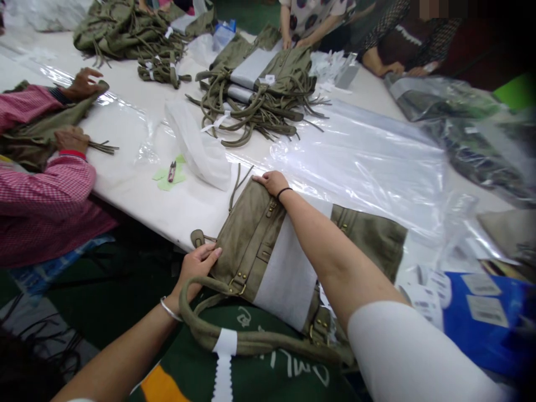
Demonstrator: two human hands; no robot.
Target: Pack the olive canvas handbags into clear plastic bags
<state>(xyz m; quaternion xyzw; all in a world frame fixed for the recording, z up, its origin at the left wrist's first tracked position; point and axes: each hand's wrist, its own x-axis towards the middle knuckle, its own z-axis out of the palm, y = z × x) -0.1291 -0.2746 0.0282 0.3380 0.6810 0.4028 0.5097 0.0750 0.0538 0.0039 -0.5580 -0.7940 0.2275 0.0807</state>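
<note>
An olive-green handbag [247, 237] lies flat at the near edge of the white table, a pale grey wrap [288, 268] around its middle. My left hand [196, 268] is closed on the bag's left edge, beside a small dangling tag [197, 238]. With bent fingers, my right hand [274, 183] grips the far left corner; the undersides of its fingers are hidden. The bag's handles [259, 340] hang toward me over the table edge, bound by a white paper strip [226, 340].
Stacked olive bags [288, 67] lie ahead. Clear plastic [368, 162] covers the right side, and a blue package [477, 318] sits near my right arm. Thread snips [171, 171] rest on green paper. A co-worker's hands [79, 84] handle another bag at left; other people work across the table.
</note>
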